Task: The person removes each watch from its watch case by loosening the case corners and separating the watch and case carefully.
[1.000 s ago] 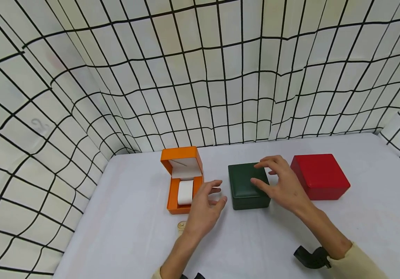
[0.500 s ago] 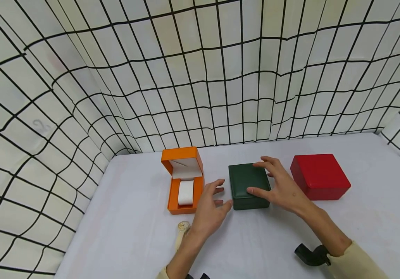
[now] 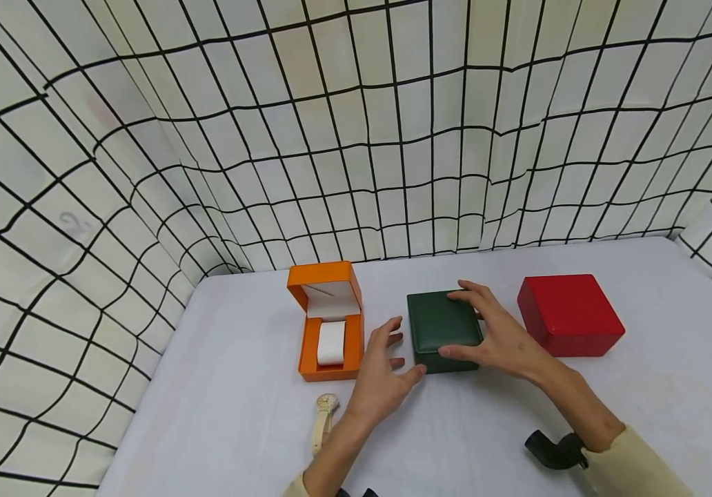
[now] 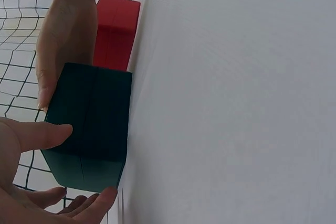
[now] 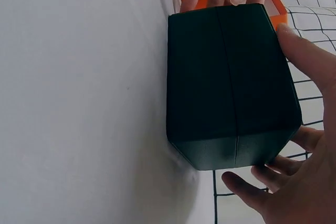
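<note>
A closed dark green box (image 3: 439, 321) stands on the white cloth between both hands. My left hand (image 3: 377, 390) is at its left side, fingers spread and the thumb by the front left corner; in the left wrist view the fingertips are close to the side near the cloth. My right hand (image 3: 505, 342) spans the right part of the lid, thumb at the front top edge, the other fingers about the right and back. Whether those fingertips press on it I cannot tell. A cream-strapped watch (image 3: 323, 420) lies beside the left forearm, which partly covers it.
Left of the green box stands an orange watch box (image 3: 308, 348), lid raised, with a white cushion (image 3: 331, 343) inside. A closed red box (image 3: 570, 314) is at the right. White cloth (image 3: 225, 414) covers the table, and black netting (image 3: 393, 138) rises behind.
My left hand has moved right, up to the green box's left side, uncovering more of the watch. My right thumb has slid toward the box's front edge. The boxes stay put.
</note>
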Motion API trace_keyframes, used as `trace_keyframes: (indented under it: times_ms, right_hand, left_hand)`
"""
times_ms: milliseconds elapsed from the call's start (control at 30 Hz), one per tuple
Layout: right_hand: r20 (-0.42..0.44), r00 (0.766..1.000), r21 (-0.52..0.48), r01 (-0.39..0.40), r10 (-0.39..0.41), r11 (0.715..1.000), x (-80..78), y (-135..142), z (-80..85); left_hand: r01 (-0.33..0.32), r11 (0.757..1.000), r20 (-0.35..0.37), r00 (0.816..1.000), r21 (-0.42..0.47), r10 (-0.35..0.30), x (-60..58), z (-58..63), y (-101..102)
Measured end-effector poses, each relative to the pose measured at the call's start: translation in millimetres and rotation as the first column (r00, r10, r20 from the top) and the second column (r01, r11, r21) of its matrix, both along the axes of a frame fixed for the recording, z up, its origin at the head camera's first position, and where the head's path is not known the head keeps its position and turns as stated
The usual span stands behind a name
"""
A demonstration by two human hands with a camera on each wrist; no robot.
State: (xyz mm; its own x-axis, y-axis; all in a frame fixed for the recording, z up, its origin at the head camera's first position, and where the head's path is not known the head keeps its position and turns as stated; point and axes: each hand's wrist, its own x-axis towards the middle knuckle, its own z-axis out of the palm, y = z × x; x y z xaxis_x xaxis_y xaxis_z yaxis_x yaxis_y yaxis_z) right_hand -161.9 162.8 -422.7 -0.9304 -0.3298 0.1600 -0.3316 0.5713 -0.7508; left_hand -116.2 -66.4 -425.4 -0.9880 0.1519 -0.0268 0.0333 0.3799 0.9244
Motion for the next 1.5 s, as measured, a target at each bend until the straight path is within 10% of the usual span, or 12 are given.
trace_keyframes:
  times_ms: [1500]
  right_hand:
    - [-0.013, 0.996, -0.003, -0.086, 0.086, 0.996, -8.7, 13, -0.9]
  left_hand:
    - [0.043, 0.994, -0.043, 0.998, 0.097, -0.039, -8.6, -14.0, 15]
